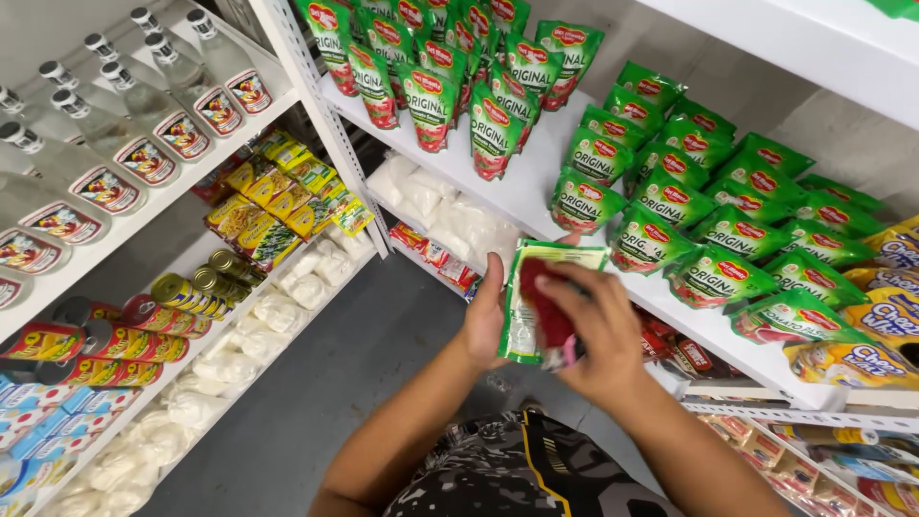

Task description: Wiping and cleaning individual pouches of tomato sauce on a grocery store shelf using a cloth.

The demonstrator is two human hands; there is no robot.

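My left hand (485,316) holds a green sauce pouch (528,292) upright by its left edge, its back side facing me. My right hand (601,337) presses a dark red cloth (548,311) against the pouch's surface and grips it. Both hands are in front of a white shelf (536,206), just below rows of matching green pouches (670,206) that stand upright on it.
Clear glass bottles (124,124) line the upper left shelf, with yellow packets (268,206) and cans (191,292) below. White bags (450,215) fill a lower shelf. Yellow pouches (890,306) stand at the right. The grey floor (335,373) lies between the racks.
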